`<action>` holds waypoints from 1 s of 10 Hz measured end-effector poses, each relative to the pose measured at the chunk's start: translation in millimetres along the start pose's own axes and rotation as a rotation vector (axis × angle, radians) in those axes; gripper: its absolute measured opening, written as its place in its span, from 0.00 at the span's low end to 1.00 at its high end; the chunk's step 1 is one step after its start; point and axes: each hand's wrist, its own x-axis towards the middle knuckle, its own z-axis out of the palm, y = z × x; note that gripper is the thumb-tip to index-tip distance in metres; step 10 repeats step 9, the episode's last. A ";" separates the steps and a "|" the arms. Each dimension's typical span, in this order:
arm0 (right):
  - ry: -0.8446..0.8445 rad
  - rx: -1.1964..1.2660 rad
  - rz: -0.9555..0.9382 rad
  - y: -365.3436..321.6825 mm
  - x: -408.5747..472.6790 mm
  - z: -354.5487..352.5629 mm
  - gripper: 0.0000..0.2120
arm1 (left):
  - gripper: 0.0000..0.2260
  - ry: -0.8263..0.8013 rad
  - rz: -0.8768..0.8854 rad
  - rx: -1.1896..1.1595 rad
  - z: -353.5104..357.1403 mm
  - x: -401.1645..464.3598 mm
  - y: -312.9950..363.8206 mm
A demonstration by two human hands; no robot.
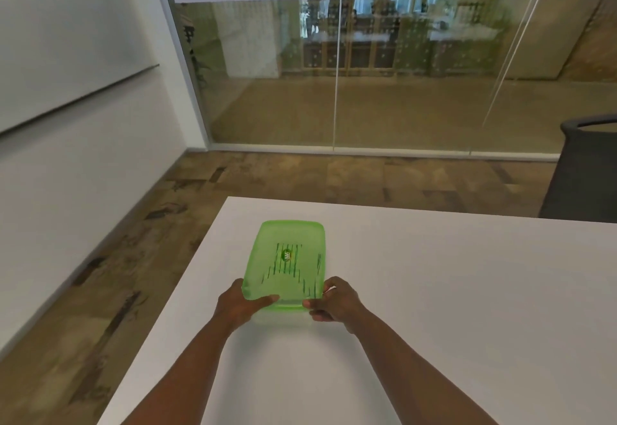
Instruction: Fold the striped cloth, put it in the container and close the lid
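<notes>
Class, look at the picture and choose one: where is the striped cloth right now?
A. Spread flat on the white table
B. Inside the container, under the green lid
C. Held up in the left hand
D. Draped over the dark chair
B: dark stripes of the striped cloth show through the translucent green lid, which both the left hand and right hand grip at its near edge.

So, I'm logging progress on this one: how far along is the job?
Nearly finished. The striped cloth already lies inside the container, its stripes showing through the green lid. The lid sits on top, and the left hand and right hand grip its near corners. What is left is sealing the lid; whether the near edge has snapped down cannot be told.
</notes>
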 end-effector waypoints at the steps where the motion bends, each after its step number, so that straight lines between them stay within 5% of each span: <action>1: -0.001 0.010 0.011 1.2 10.5 9.3 0.24 | 0.33 -0.045 0.053 0.068 -5.6 10.0 -3.0; 5: 0.009 0.021 0.018 -0.8 21.3 18.9 0.17 | 0.34 0.027 0.096 -0.036 -4.0 23.2 -9.5; 7: 0.024 -0.010 0.023 -2.9 17.3 12.4 0.23 | 0.39 0.121 0.138 0.103 -4.6 25.8 -9.6; 9: 0.168 -0.656 -0.144 -16.5 5.0 -12.3 0.25 | 0.42 0.284 0.269 0.461 -3.1 10.9 19.2; 10: 0.168 -0.656 -0.144 -16.5 5.0 -12.3 0.25 | 0.42 0.284 0.269 0.461 -3.1 10.9 19.2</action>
